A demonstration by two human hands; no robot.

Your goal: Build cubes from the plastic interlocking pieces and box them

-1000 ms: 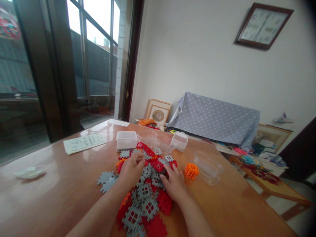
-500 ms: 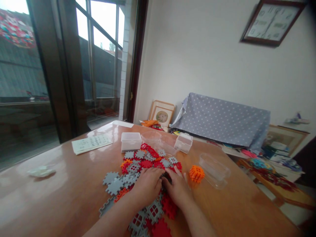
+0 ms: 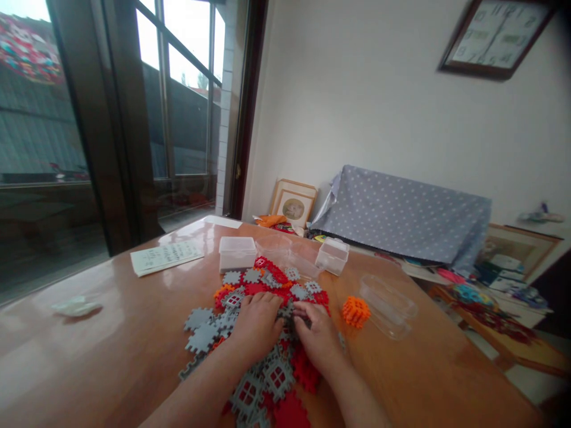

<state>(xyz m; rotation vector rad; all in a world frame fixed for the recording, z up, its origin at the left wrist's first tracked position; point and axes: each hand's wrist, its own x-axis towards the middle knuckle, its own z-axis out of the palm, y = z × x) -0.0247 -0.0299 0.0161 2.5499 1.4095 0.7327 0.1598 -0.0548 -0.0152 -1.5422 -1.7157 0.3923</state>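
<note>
A heap of grey, red and orange interlocking plastic tiles with notched edges spreads over the table in front of me. My left hand (image 3: pixel 260 320) lies over the middle of the heap, palm down, its fingers stretched forward on the tiles and its thumb towards the right. Just beside it, my right hand (image 3: pixel 316 328) has its fingers bent inward, with fingertips and thumb at a grey tile (image 3: pixel 288 310) between the hands. Part of that tile is hidden by the fingers. Nearer to me lie a grey window tile (image 3: pixel 278 376) and a red tile (image 3: pixel 292 410).
An orange cube of joined tiles (image 3: pixel 355 312) stands right of the heap, by a clear plastic container (image 3: pixel 388 309). Two lidded boxes, one left (image 3: pixel 237 254) and one right (image 3: pixel 332 255), stand behind it. A written paper (image 3: pixel 167 257) and a crumpled wrapper (image 3: pixel 77 306) lie left.
My hands have moved slightly apart; the left shifted a little left and the right hand's fingers curled inward. More grey tile shows between them. Several tiles under the left hand have shifted.
</note>
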